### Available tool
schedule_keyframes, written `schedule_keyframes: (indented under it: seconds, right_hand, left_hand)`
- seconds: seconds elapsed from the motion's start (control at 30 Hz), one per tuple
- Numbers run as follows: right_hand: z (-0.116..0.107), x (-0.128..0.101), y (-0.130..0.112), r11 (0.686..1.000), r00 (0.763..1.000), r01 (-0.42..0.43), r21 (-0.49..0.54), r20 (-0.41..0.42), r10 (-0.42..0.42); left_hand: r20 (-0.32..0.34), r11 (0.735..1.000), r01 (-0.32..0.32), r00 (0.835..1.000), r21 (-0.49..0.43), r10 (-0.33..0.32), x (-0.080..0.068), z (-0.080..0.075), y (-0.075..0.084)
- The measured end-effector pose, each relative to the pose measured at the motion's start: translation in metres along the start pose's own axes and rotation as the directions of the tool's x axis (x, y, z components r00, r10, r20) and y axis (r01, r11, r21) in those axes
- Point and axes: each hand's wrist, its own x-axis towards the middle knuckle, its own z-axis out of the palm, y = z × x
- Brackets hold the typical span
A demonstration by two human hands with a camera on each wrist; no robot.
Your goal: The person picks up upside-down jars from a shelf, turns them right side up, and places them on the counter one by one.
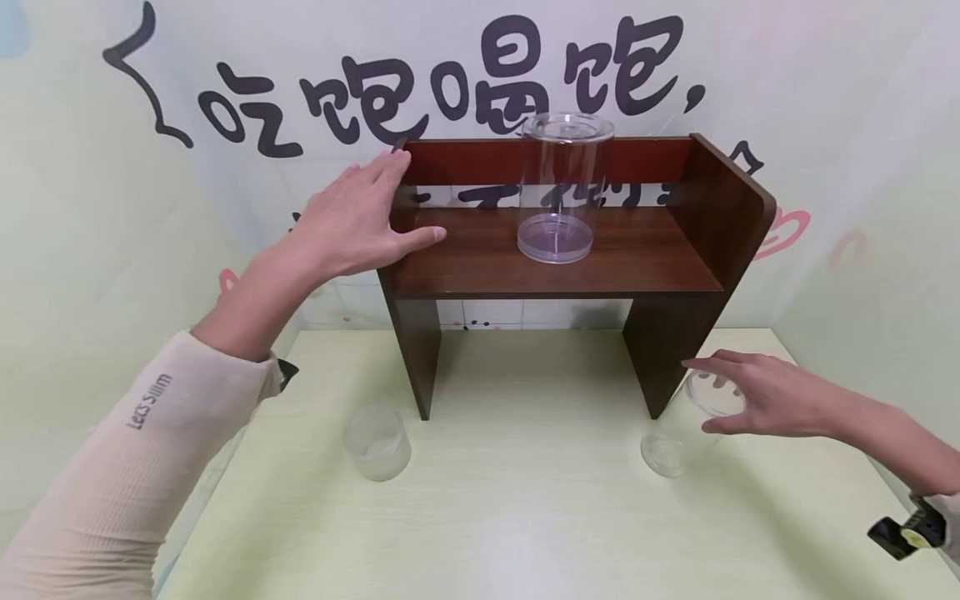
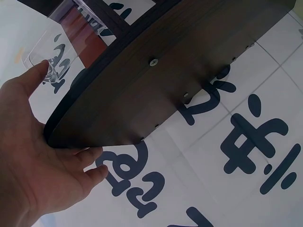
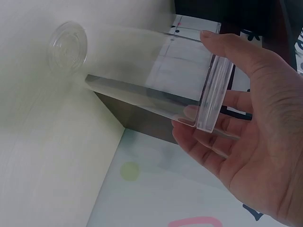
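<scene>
A clear lidded jar (image 1: 555, 242) stands upright on the brown wooden desk shelf (image 1: 465, 275). My left hand (image 1: 360, 221) is at the shelf's left side panel (image 2: 156, 90), thumb stretched out straight, some fingers hidden behind the panel in the left wrist view. Whether the palm touches the panel's edge, I cannot tell. On the right of the table, another clear jar (image 3: 128, 56) stands upright. My right hand (image 1: 780, 396) holds it at the lid (image 3: 215, 94), thumb on one side and curled fingers on the other.
A third clear container (image 1: 378, 454) stands on the pale table (image 1: 517, 500), left of the shelf. The shelf's right side panel (image 1: 667, 350) is close to the right-hand jar. Behind is a wall sheet (image 1: 247, 50) with large dark characters.
</scene>
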Motion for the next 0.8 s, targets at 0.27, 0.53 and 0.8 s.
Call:
schedule_keyframes:
  seconds: [0.27,0.53,0.8]
  right_hand:
    - [0.0,0.002,-0.004,0.999,0.999,-0.033,-0.006,0.017,0.033]
    - [0.002,0.005,-0.008,0.999,0.999,-0.028,-0.018,0.021,0.029]
    - [-0.003,0.004,-0.015,0.996,0.999,0.01,-0.088,-0.034,-0.013]
  left_hand:
    - [0.019,1.0,0.019,1.0,-0.004,-0.019,0.001,-0.002,0.004]
    - [0.026,1.0,0.013,1.0,0.013,-0.013,0.001,-0.002,0.007]
    - [0.017,1.0,0.007,1.0,0.02,-0.008,0.0,-0.001,0.007]
